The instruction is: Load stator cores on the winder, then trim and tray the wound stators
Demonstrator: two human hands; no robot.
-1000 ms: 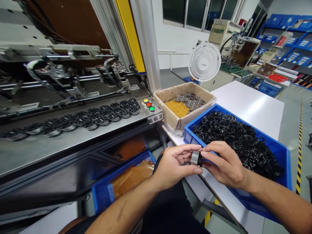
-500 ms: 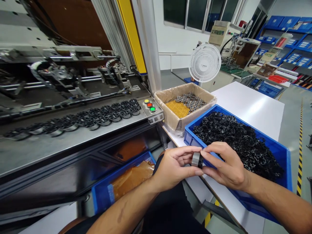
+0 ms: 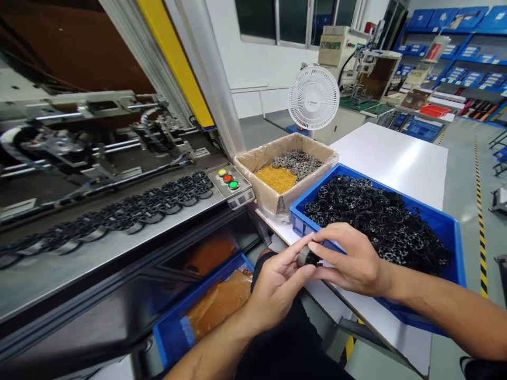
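Observation:
A small round part, a metal ring with a black piece in it (image 3: 304, 257), is held between both hands over the near table edge. My left hand (image 3: 278, 277) has its fingers and thumb closed round the metal side. From the right, my right hand (image 3: 350, 259) pinches the black side with fingers and thumb. Much of the part is hidden by the fingers. Just beyond my right hand, a blue bin (image 3: 457, 248) holds a heap of black plastic wheel-like pieces (image 3: 368, 216).
Rows of similar ring parts (image 3: 150, 208) lie on the metal machine ledge (image 3: 99, 253) at left. A button box (image 3: 233, 187) sits at its end. A plastic-lined carton (image 3: 277, 203) holds metal rings and yellow material. Behind stands a white fan (image 3: 313, 97). Below is another blue bin (image 3: 166, 338).
The view has turned right, so the scene sits further left. Both hands have closed more tightly about the part, which now shows less.

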